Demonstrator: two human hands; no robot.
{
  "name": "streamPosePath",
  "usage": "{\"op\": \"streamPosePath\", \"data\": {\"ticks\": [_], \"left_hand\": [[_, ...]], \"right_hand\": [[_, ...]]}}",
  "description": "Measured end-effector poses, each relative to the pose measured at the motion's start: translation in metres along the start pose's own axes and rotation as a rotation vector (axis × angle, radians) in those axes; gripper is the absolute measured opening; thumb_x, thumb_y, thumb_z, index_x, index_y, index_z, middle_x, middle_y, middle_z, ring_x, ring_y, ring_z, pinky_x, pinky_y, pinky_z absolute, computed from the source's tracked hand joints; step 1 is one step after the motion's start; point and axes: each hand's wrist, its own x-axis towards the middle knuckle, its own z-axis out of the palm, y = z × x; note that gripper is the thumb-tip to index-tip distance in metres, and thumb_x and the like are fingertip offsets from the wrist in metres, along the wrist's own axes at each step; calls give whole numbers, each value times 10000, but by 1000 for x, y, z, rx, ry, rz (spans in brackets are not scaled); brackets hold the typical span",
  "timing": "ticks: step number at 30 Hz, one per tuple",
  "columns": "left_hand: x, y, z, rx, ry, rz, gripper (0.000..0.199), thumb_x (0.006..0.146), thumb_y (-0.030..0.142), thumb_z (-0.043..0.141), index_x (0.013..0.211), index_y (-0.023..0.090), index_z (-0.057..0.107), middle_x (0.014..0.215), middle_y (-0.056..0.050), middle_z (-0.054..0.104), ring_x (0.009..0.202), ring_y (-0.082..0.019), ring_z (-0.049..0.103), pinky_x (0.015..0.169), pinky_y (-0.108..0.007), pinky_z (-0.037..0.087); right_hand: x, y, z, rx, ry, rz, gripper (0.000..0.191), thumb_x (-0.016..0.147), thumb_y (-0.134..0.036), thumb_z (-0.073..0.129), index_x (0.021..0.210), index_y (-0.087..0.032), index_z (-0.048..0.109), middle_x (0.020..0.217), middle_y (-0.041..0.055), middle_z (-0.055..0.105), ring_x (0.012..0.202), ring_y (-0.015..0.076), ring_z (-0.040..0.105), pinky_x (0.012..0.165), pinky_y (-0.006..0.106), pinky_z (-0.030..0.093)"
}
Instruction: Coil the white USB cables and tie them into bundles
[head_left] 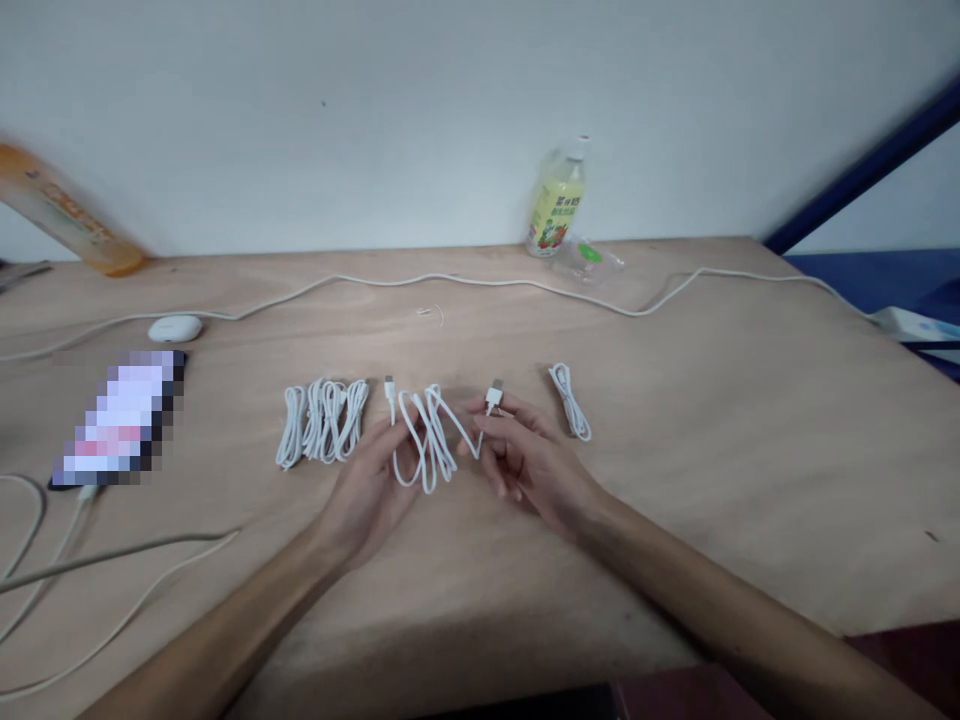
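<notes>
Loose loops of a white USB cable [429, 440] hang between my two hands above the wooden table. My left hand [375, 480] grips the loops from the left, and one small plug sticks up beside its thumb. Closed on the other end, my right hand [525, 450] pinches the cable just below its broad USB plug. To the left, several bundled white cables [322, 420] lie side by side in a row. A single bundled cable [570, 402] rests to the right of my right hand.
A phone [120, 420] with a cable plugged in and a white earbud case [175, 328] lie at left. A long white cord [525, 284] crosses the back. An orange bottle [75, 220], a yellow-green bottle [556, 205] and clear plastic packaging [589, 260] are by the wall.
</notes>
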Motion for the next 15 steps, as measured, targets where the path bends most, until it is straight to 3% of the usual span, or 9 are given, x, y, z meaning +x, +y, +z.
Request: {"op": "streamPosePath", "data": {"ticks": [4, 11, 15], "left_hand": [[0, -4, -1, 85, 25, 17, 275, 868, 430, 861, 921, 213, 700, 936, -42, 766, 920, -230, 734, 739, -310, 562], [1, -14, -15, 254, -85, 23, 331, 946, 540, 785, 982, 238, 655, 910, -7, 723, 852, -200, 677, 717, -307, 505], [3, -15, -14, 234, -135, 29, 360, 959, 582, 772, 1017, 247, 652, 853, 12, 681, 792, -185, 641, 694, -299, 492]], "right_hand": [[1, -2, 0, -87, -65, -14, 345, 838, -504, 860, 982, -218, 735, 618, -87, 623, 395, 49, 392, 367, 195, 241], [1, 0, -2, -161, -253, -2, 369, 842, -542, 887, 890, -214, 725, 670, -53, 678, 481, 78, 528, 406, 193, 370], [-2, -1, 1, -31, -251, -42, 364, 854, -527, 900, 902, -217, 715, 739, -29, 718, 558, 95, 586, 439, 191, 430]]}}
